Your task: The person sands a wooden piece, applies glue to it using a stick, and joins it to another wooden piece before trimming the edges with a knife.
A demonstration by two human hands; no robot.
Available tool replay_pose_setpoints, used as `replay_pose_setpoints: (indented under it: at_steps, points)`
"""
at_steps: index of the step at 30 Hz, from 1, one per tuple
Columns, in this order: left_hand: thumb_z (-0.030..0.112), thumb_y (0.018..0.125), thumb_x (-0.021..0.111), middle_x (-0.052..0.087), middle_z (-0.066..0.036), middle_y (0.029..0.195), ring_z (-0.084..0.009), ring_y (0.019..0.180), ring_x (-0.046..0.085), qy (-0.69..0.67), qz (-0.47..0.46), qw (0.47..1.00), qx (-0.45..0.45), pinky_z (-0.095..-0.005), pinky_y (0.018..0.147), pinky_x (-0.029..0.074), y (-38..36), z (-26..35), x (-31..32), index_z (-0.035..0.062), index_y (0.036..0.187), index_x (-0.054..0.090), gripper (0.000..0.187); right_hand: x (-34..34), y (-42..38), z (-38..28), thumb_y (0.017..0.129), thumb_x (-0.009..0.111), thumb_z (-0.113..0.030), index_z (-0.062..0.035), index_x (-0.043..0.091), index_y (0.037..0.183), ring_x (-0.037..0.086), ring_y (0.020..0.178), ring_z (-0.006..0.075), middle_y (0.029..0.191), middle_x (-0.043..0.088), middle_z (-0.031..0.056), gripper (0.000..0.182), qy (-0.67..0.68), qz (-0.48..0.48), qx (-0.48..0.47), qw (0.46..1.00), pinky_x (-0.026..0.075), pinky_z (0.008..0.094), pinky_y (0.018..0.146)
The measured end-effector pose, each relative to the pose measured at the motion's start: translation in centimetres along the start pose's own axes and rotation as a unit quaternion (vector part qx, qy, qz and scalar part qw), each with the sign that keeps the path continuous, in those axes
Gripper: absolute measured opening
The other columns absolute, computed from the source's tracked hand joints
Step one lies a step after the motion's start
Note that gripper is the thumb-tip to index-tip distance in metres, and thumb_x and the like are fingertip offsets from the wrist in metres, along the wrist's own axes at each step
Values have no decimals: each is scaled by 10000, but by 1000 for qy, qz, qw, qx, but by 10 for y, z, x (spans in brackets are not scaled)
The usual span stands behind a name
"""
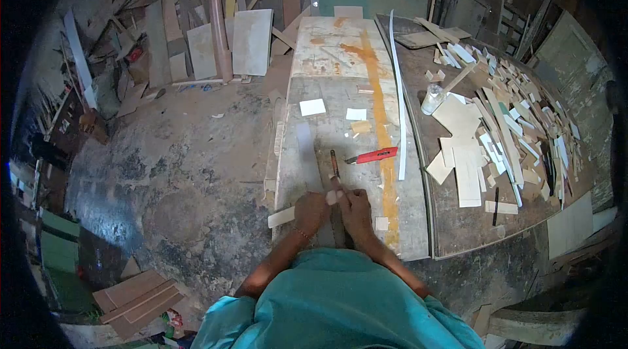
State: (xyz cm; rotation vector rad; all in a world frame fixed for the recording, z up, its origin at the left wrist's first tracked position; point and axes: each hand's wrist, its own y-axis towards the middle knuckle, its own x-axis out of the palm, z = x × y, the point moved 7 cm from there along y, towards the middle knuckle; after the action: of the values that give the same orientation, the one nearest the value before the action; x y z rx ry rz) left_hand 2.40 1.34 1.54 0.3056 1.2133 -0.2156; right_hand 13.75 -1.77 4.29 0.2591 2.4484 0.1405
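Note:
My left hand (312, 211) is closed, its knuckles up, right beside my right hand (355, 210) over the near part of the workbench (301, 172). A slender dark stick (334, 164) points away from me out of my closed right hand. Something small and pale shows where the fingers of both hands meet; I cannot tell what the left fingers hold. A pale wood strip (281, 217) sticks out to the left beside my left wrist. Ahead of my right hand lies a red utility knife (374, 155), its blade end toward the left.
White rectangular pieces (313, 107) and a small tan piece (360, 126) lie farther up the bench. A long white strip (398, 94) runs along its right side. On the adjoining dark table (451, 238) are many wood offcuts and a clear jar (432, 99). Boards (252, 41) lean at the back left.

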Motion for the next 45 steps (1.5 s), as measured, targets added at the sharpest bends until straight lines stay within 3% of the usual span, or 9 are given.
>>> replay_pose_setpoints:
  at_steps: [6,9,12,21,27,31,34,39,45]
  points:
    - [149,678,535,587,-170,639,-334,608,587,-25,8,1000,-11,-421,592,488,3,-5,10,29,682,607,140,5,7,17,880,442,-285,-116,552,1150,500,832,346,895,516,228,337,18,-51,61,997,418,397,767]
    - [148,676,538,600,-181,680,-337,616,594,-16,8,999,-33,-417,597,495,2,-16,10,27,706,611,143,-14,-10,-28,873,454,-297,-67,578,1095,515,815,366,891,519,234,342,34,-18,-7,999,416,412,752]
    - [161,687,542,608,-188,715,-333,639,601,-7,-22,999,-23,-417,607,496,-1,-3,1,27,734,620,162,6,-2,11,885,426,-300,-54,580,1083,508,803,368,873,525,238,351,43,-20,36,998,407,412,767]
    - [195,744,526,610,-171,709,-330,666,601,-12,-25,999,-33,-429,624,483,3,-12,4,38,759,634,191,-11,-7,-24,873,466,-277,-100,568,1132,517,734,287,797,526,178,330,27,-34,-25,999,425,358,701]
    - [184,725,532,603,-183,686,-329,645,604,-5,-50,999,-7,-425,612,488,-4,5,12,29,736,630,184,3,14,23,878,464,-261,-185,558,1160,499,713,273,787,510,175,306,43,-29,56,997,425,349,691]
    - [192,721,533,603,-177,676,-322,646,607,20,-64,997,-32,-422,605,489,0,8,3,29,732,633,192,1,9,14,883,458,-264,-174,552,1163,494,710,269,783,512,176,309,21,-22,20,999,424,351,683]
    - [197,730,524,602,-170,674,-316,653,611,2,17,1000,0,-428,601,488,3,-5,-9,33,735,633,197,1,-5,0,888,446,-272,-158,549,1165,492,707,268,763,515,175,316,15,-14,1,1000,422,354,673]
    - [201,732,523,603,-175,681,-316,651,606,11,-58,998,-31,-432,597,486,-3,12,0,32,745,635,203,20,13,46,890,439,-260,-163,535,1181,484,700,265,743,520,179,321,-5,0,4,1000,420,365,665]
    - [185,722,522,603,-170,686,-317,641,604,6,-31,999,-30,-430,593,484,3,-13,17,31,744,628,188,0,-3,-3,888,431,-277,-142,573,1130,500,717,301,734,540,184,312,20,8,-31,999,418,378,677]
